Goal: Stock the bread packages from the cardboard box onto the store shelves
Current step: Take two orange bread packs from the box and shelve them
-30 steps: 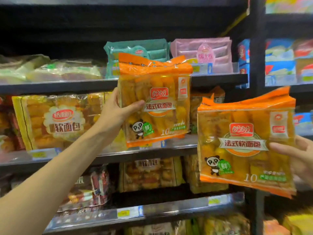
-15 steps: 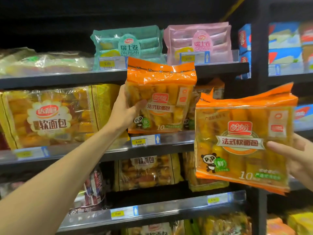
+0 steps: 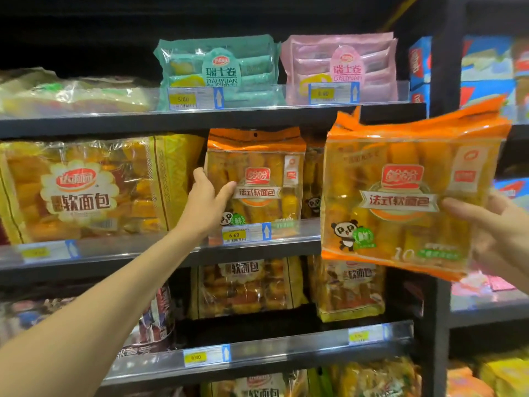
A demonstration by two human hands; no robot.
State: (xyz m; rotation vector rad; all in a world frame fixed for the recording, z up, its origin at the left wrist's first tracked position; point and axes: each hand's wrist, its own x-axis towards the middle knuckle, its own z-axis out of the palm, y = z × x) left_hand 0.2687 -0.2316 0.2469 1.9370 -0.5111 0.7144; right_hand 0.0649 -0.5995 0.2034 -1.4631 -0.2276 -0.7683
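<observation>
Closest to me, the person's right hand (image 3: 495, 233) comes in from the right edge and holds an orange bread package (image 3: 406, 193) up in the air in front of the shelving. Its grip is pinching the package's right side, thumb across the clear front and the other fingers hidden behind. The package hangs slightly tilted, its orange sealed top rising toward the right, a panda printed at its lower left corner. It touches no shelf.

Further in, the bare left arm stretches up from the lower left, and the left hand (image 3: 207, 199) has its grip closed on the left edge of a second orange bread package (image 3: 257, 184). The thumb lies on the front near the label, the fingers wrap around the side. This package stands upright on the middle shelf (image 3: 143, 253), its bottom behind the clear price rail where a yellow price tag (image 3: 234, 235) reads 6.60. More orange packs of the same kind stand just behind and to the right of it.

To its left on the same shelf stands a large yellow bread bag (image 3: 86, 190). On the shelf above stand a teal roll-cake pack (image 3: 220, 71) and a pink roll-cake pack (image 3: 343, 68), side by side. The shelf below carries darker bags of bread (image 3: 246, 285), and off to the right another shelving bay holds blue boxes (image 3: 486, 64).
</observation>
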